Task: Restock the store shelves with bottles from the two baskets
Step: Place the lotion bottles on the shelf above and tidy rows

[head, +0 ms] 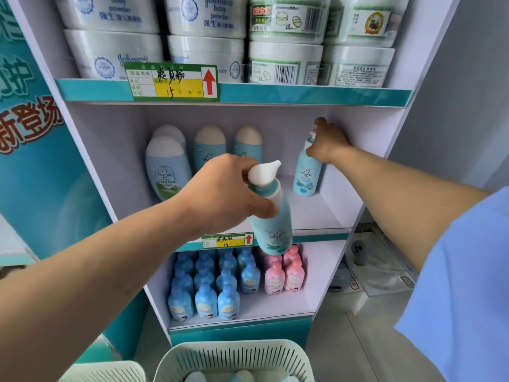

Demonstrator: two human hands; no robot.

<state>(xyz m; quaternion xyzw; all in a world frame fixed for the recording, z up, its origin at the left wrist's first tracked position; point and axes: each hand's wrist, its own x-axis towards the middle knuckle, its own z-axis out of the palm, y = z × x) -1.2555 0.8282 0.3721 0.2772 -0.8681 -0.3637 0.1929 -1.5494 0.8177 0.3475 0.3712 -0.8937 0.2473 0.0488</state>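
The shelf unit (303, 94) has three visible levels. Its left side panel (33, 128) carries red Chinese characters, "新登场", cut off at the frame edge.

Top level: white tubs (110, 12) marked "Johnson's baby powder" occupy the left half. Green-labelled tubs (286, 19) with barcodes occupy the right half, and their text is too small to read.

Two slotted baskets enter at the bottom edge, the right basket (234, 357) and the left basket (110, 370). Both are cropped and their contents are barely visible.

Bottom level: blue bottles (205, 299) stand left and pink bottles (275, 277) right.

Middle shelf (311, 210): dome-capped bottles (168, 169) stand along the rear left.

The left hand (223, 194) is clamped round the neck of the held pump bottle (272, 224), in front of the shelf's front edge. Its long axis is near vertical with the base leaning slightly right, and the white nozzle points up and right. The label wordmark is blurred.

The right hand (327, 144) closes over the pump head of the shelved pump bottle (307, 175), which stands upright at the rear right corner. The hand hides most of the pump.

The upper price tag (172, 82) shows a handwritten "15" and a red upward arrow. The lower price tag (227, 240) is partly hidden.
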